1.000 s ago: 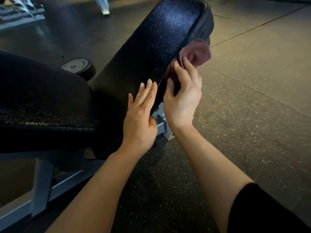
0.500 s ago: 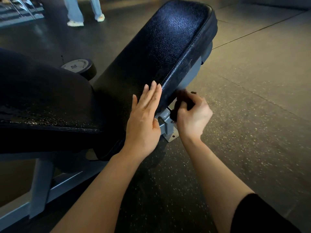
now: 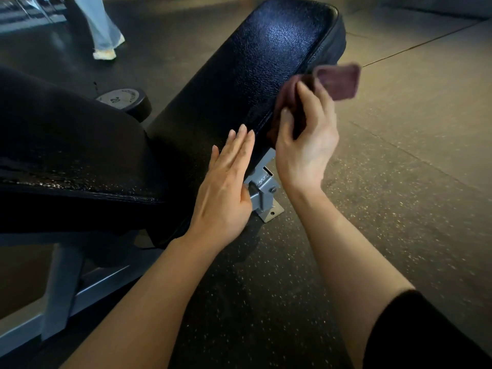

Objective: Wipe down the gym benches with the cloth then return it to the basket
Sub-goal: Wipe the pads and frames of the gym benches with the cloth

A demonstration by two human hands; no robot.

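A black padded bench back (image 3: 247, 81) slopes up and away from me, joined to a black seat pad (image 3: 66, 145) at the left. My right hand (image 3: 303, 145) grips a maroon cloth (image 3: 338, 81) and holds it against the pad's right side edge; a corner of the cloth sticks out beyond my fingers. Flat on the lower right part of the back pad rests my left hand (image 3: 226, 187), fingers straight and together. No basket is in view.
A grey metal bracket (image 3: 262, 193) and frame (image 3: 61, 286) carry the bench above a dark speckled rubber floor (image 3: 399, 209). A round weight plate or dumbbell end (image 3: 122, 98) lies beyond the bench. A person's legs in pale trousers (image 3: 102, 30) stand at the far left.
My right hand has swept back up the pad's side edge from near the bracket, and the cloth shows again. My left hand has stayed put. The person at the back has stepped right.
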